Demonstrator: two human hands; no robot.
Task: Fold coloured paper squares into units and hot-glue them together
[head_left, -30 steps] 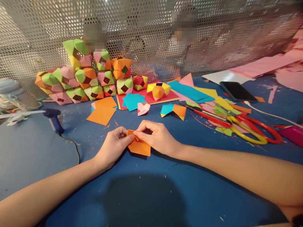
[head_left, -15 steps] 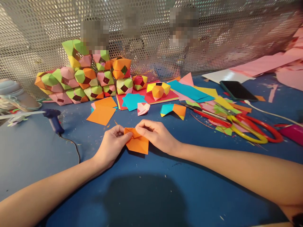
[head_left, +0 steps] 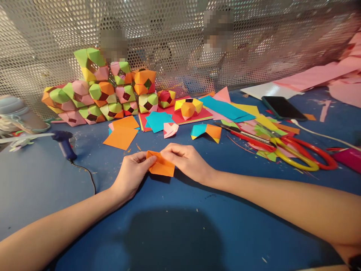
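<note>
Between my two hands is a folded piece of orange paper (head_left: 161,168), held just above the blue table (head_left: 172,233). My left hand (head_left: 135,169) pinches its left side, thumb on top. At the upper right edge, my right hand (head_left: 186,160) grips the same paper with thumb and bent fingers; the fingertips are partly hidden. Beyond the hands lie a small pink folded piece (head_left: 170,130) and a blue and orange folded piece (head_left: 206,131). Loose orange paper squares (head_left: 121,138) rest to the upper left.
Stacked folded paper balls (head_left: 103,92) stand against a perforated metal screen (head_left: 180,49). A glue gun (head_left: 65,145) with its cord is at left, near a bottle (head_left: 17,113). To the right are scissors (head_left: 296,154), a cutter knife (head_left: 251,138), paper scraps and a phone (head_left: 283,108).
The lower part of the orange paper has risen, so it looks shorter, and the paper has shifted slightly left. Both hands keep their hold and have barely moved.
</note>
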